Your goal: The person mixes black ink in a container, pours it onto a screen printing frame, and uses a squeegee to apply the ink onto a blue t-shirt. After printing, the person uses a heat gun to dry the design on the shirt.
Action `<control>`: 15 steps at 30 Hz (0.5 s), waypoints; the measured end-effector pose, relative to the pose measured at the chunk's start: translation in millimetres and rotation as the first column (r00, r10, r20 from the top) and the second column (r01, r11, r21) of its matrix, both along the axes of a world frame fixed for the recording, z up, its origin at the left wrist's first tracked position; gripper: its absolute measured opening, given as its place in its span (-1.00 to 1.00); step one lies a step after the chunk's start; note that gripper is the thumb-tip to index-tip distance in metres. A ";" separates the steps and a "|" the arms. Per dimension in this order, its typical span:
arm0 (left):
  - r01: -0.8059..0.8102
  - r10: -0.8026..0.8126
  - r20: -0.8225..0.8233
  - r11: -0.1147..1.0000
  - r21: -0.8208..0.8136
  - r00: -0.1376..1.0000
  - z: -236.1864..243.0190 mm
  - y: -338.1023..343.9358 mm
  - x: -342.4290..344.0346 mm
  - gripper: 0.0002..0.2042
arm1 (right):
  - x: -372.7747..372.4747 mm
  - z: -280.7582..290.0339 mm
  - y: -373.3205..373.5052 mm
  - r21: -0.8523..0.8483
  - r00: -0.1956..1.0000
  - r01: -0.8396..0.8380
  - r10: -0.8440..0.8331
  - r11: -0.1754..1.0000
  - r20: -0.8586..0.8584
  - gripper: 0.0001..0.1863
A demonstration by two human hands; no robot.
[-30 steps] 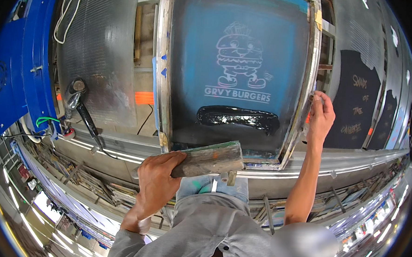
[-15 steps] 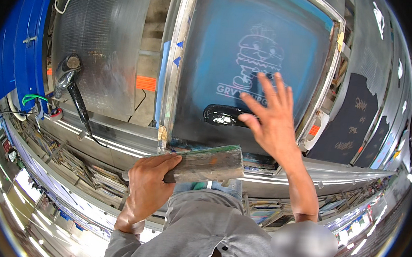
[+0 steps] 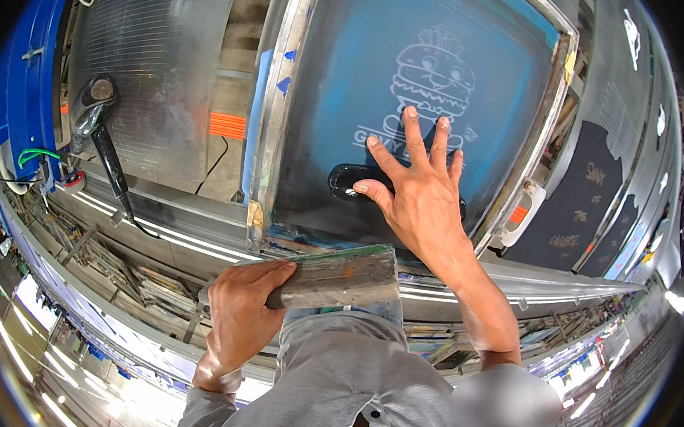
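A screen-printing frame with blue-and-black mesh stretched in it lies before me. Pale lines on the mesh form a burger-character design with lettering beneath. Below the design sits a glossy strip of black ink. Over the mesh my right hand is spread, fingers apart, covering part of the lettering and ink; whether it touches the mesh I cannot tell. Just outside the frame's near edge, my left hand grips the left end of a wooden squeegee with a green blade edge.
On a ribbed grey board to the left lies a black heat gun with its cord. Dark cut fabric pieces lie on boards to the right. A white clamp-like handle sits against the frame's right side. Metal rails run along the near edge.
My right hand has moved slightly left and down, with its thumb now over the black ink. The left hand still holds the squeegee. The view has shifted a little.
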State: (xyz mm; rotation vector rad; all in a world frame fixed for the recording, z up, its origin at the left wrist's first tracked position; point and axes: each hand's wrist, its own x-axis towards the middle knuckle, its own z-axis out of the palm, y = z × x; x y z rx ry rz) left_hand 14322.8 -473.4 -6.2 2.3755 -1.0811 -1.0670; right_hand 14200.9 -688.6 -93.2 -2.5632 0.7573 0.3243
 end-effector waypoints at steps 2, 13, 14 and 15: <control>0.005 -0.005 0.001 1.000 -0.003 1.000 -0.5 0.0 -1.5 -0.56 | -0.4 0.3 0.1 0.000 1.000 0.003 -0.003 1.000 0.003 -0.39; 0.021 -0.020 -0.011 0.999 0.037 1.000 3.0 -4.9 -1.8 -0.58 | -1.6 -0.1 -0.5 0.029 0.999 0.026 -0.026 0.999 0.023 -0.40; 0.029 -0.028 -0.015 0.999 0.044 0.999 4.2 -5.7 -1.1 -0.58 | -2.0 0.9 -1.1 0.031 0.999 0.028 -0.029 0.999 0.021 -0.40; 0.036 -0.036 -0.007 0.998 0.042 0.999 4.6 -5.5 -1.1 -0.59 | -2.3 2.5 -2.3 0.033 0.999 0.030 -0.030 0.999 0.019 -0.41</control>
